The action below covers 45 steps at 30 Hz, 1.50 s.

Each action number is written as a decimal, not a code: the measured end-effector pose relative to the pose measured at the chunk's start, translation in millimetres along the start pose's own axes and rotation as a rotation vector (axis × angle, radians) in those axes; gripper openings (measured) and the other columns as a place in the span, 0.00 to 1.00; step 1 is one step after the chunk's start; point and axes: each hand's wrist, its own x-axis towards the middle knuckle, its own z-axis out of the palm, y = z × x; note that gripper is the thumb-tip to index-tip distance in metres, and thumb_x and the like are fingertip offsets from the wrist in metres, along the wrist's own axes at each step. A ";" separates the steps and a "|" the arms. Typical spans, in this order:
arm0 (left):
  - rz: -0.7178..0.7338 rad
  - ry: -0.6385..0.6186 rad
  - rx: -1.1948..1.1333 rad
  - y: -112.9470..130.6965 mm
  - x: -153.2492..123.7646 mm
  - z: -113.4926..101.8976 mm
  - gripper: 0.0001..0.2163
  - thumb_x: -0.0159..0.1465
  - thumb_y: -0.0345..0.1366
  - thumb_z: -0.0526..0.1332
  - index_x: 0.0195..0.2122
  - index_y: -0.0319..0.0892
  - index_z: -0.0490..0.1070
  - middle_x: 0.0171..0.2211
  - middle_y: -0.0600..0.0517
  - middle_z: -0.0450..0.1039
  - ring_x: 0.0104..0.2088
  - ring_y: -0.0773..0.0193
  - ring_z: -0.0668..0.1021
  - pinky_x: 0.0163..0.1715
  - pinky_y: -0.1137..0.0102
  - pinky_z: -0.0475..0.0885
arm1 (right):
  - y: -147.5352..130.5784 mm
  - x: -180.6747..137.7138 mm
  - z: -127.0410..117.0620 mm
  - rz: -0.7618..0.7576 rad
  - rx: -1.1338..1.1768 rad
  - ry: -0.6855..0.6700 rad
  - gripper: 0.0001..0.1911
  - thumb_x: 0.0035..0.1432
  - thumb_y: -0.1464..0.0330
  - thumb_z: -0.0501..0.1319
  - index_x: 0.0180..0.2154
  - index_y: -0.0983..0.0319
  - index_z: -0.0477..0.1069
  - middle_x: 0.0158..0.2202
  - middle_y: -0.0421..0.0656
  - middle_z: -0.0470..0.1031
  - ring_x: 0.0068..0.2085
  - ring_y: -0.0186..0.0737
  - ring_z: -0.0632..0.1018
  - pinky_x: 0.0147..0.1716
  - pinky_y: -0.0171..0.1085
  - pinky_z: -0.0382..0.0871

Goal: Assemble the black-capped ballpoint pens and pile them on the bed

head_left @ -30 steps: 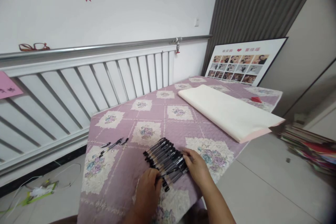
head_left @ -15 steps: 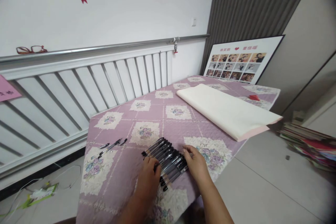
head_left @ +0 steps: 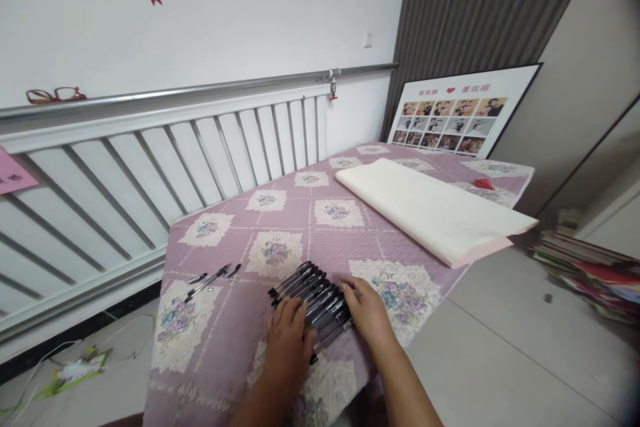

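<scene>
A row of several black capped pens (head_left: 311, 292) lies side by side on a purple quilted cloth with flower squares (head_left: 300, 220). My left hand (head_left: 289, 341) rests flat on the near-left end of the row, fingers spread over the pens. My right hand (head_left: 367, 315) presses against the row's right side, fingertips touching the pen ends. Neither hand lifts a pen. A few loose pens (head_left: 213, 276) lie apart to the left on the cloth.
A folded cream sheet (head_left: 430, 210) lies across the far right of the cloth. A white slatted radiator cover (head_left: 150, 167) runs along the wall. A framed photo board (head_left: 453, 117) leans at the back. Stacked books (head_left: 585, 263) and tiled floor are to the right.
Both hands have slid forward and closer together over the row of pens. The left hand now covers more of the row's near end. The pens are packed a little tighter.
</scene>
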 end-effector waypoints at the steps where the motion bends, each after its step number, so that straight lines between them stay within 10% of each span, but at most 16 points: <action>1: 0.012 -0.018 0.017 -1.3 -6.1 2.2 0.22 0.60 0.32 0.56 0.58 0.41 0.63 0.59 0.45 0.63 0.60 0.52 0.62 0.59 0.55 0.58 | -2.2 -0.2 1.2 -0.038 -0.001 -0.029 0.15 0.59 0.64 0.52 0.40 0.60 0.76 0.41 0.47 0.79 0.44 0.45 0.78 0.47 0.45 0.70; 12: 0.101 -0.260 0.056 -2.5 -20.8 16.2 0.33 0.63 0.43 0.55 0.67 0.41 0.44 0.68 0.48 0.37 0.66 0.50 0.48 0.62 0.50 0.49 | -1.2 -7.2 14.4 -0.251 -0.091 -0.169 0.12 0.57 0.70 0.56 0.39 0.60 0.77 0.47 0.48 0.77 0.49 0.45 0.76 0.52 0.45 0.68; 30: 0.104 -0.286 -0.092 -1.6 -20.7 7.5 0.37 0.60 0.40 0.58 0.67 0.41 0.41 0.68 0.47 0.33 0.67 0.48 0.42 0.63 0.49 0.44 | -2.2 -1.7 18.2 -0.095 -0.121 -0.174 0.22 0.62 0.61 0.50 0.50 0.65 0.71 0.51 0.51 0.74 0.53 0.46 0.73 0.56 0.47 0.65; 37: -0.435 -0.085 -0.136 -16.1 -9.2 0.5 0.34 0.64 0.42 0.51 0.66 0.29 0.38 0.67 0.36 0.39 0.66 0.46 0.46 0.62 0.50 0.46 | 1.4 8.2 17.7 0.017 -0.144 -0.105 0.22 0.60 0.59 0.50 0.47 0.63 0.73 0.49 0.50 0.76 0.51 0.48 0.76 0.53 0.48 0.68; 45: -0.426 -0.111 -0.138 -15.3 0.7 -0.6 0.33 0.64 0.41 0.51 0.65 0.31 0.39 0.66 0.35 0.44 0.66 0.50 0.50 0.62 0.51 0.48 | -10.9 30.0 33.9 -0.027 -0.191 -0.140 0.21 0.62 0.62 0.48 0.49 0.63 0.72 0.50 0.50 0.76 0.51 0.48 0.75 0.53 0.47 0.67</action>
